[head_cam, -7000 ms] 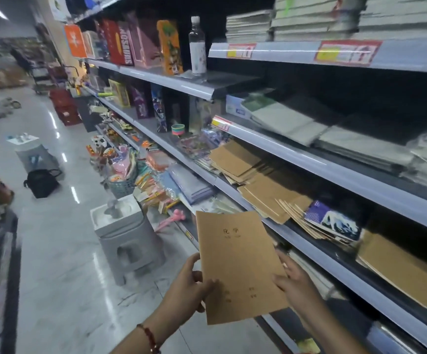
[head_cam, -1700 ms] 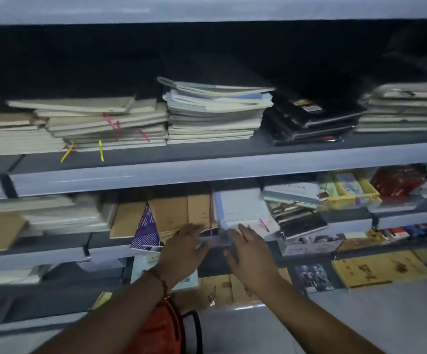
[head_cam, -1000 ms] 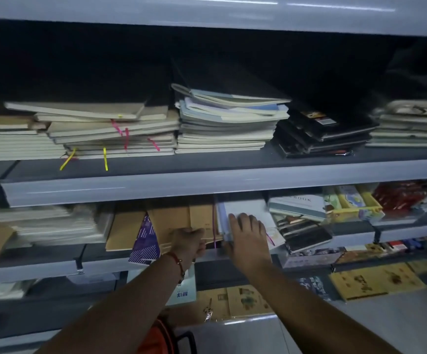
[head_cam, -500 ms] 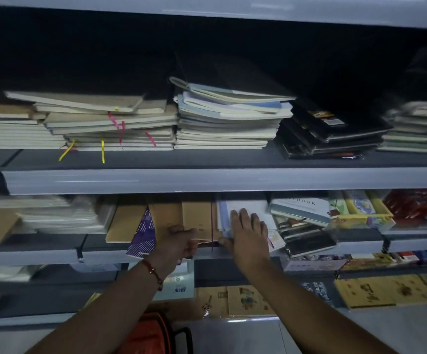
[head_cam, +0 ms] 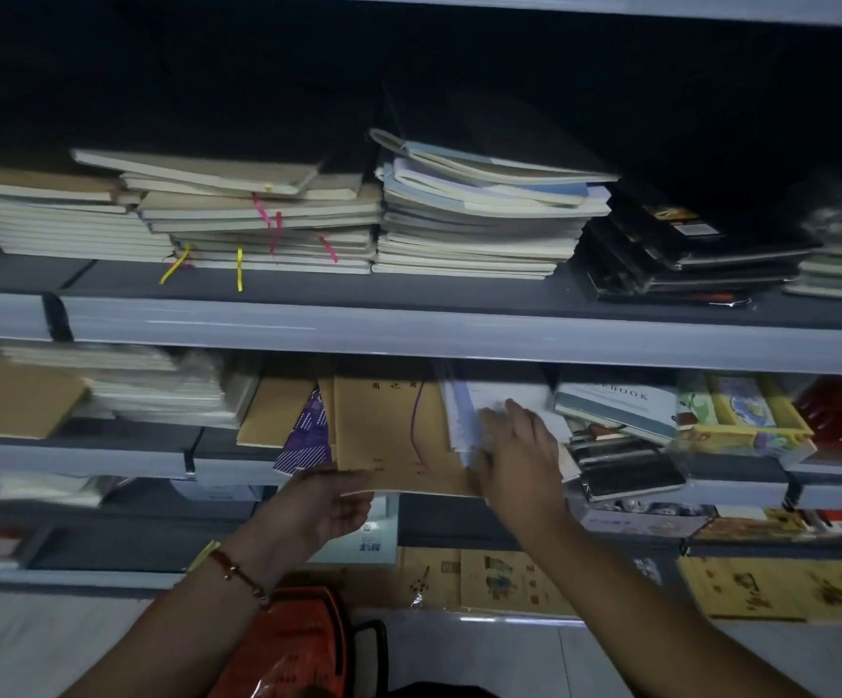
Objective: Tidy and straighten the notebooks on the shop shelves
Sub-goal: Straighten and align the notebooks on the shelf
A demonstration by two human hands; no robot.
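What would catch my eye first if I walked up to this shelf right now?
Probably the two hands at the middle shelf: the left hand holds the near edge of a brown notebook that juts out over the shelf lip, while the right hand lies flat on a white pack beside it. Above them, bright pink and yellow ribbon markers dangle from a leaning stack of pale notebooks on the upper shelf.

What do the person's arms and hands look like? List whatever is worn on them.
Both forearms are bare, with no sleeves in view. The left hand has a thin red cord bracelet at the wrist, with a small bead or clasp on it, and a bit of yellow band beside it. The right hand and its wrist carry nothing visible: no watch, ring or glove. Blur hides finer detail.
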